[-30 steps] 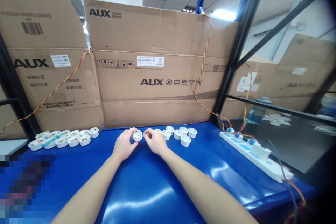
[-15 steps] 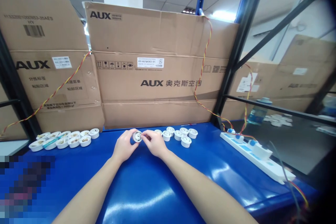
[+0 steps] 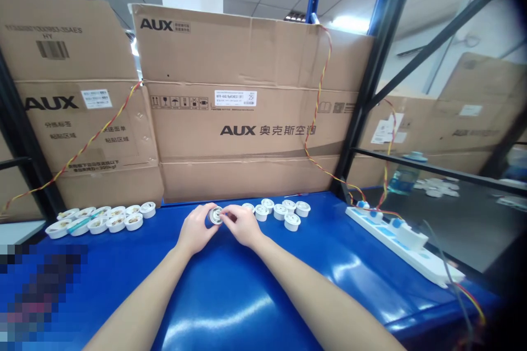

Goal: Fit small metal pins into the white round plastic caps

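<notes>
My left hand (image 3: 197, 228) grips a small round white plastic part (image 3: 215, 215) above the blue table, its face with dark slots turned towards me. At the right edge of that part, the thumb and forefinger of my right hand (image 3: 242, 225) are pinched together; whatever is between them is too small to make out. Just beyond my right hand stand several similar round white parts (image 3: 292, 222) in a loose group. To the left are two rows of open white cups (image 3: 134, 222) with brownish bits inside, and a teal pen-like tool (image 3: 78, 225) lies across some of them.
Cardboard panels (image 3: 255, 66) close off the back of the blue table (image 3: 230, 296). On the right lies a white power strip (image 3: 403, 241) with plugs and twisted red-yellow wires. A black rack post (image 3: 366, 82) rises behind it. A pixelated patch covers the lower left.
Both hands stay in nearly the same place. The round part has turned or tilted very slightly between my fingers.
</notes>
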The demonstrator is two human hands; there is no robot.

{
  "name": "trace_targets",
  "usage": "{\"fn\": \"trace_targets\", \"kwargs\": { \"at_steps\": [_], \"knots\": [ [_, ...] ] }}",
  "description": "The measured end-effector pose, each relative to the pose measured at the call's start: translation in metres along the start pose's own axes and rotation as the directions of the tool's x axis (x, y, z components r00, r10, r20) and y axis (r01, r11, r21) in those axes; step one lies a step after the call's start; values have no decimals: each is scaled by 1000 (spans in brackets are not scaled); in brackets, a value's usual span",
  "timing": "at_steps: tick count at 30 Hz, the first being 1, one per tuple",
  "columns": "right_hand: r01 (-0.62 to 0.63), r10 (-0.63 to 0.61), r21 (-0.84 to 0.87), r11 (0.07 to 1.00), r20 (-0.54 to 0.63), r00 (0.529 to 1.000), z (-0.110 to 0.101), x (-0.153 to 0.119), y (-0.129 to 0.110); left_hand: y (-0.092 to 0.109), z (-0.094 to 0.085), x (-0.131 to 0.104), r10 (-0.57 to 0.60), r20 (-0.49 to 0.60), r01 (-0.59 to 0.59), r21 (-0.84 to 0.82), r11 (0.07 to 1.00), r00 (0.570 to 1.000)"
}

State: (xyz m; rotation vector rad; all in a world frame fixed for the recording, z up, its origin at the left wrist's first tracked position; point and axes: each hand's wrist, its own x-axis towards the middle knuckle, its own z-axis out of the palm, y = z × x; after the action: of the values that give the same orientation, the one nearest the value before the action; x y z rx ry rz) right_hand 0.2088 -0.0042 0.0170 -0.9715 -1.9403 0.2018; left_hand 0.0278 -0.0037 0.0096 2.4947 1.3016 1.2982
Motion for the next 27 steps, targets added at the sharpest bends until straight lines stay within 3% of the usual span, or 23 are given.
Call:
{"fn": "trace_targets", "kwargs": {
  "at_steps": [27],
  "knots": [
    [17, -19, 27, 999, 88, 996, -5, -2, -12, 4, 1, -1, 68, 132, -62, -46, 997, 989]
  ]
}}
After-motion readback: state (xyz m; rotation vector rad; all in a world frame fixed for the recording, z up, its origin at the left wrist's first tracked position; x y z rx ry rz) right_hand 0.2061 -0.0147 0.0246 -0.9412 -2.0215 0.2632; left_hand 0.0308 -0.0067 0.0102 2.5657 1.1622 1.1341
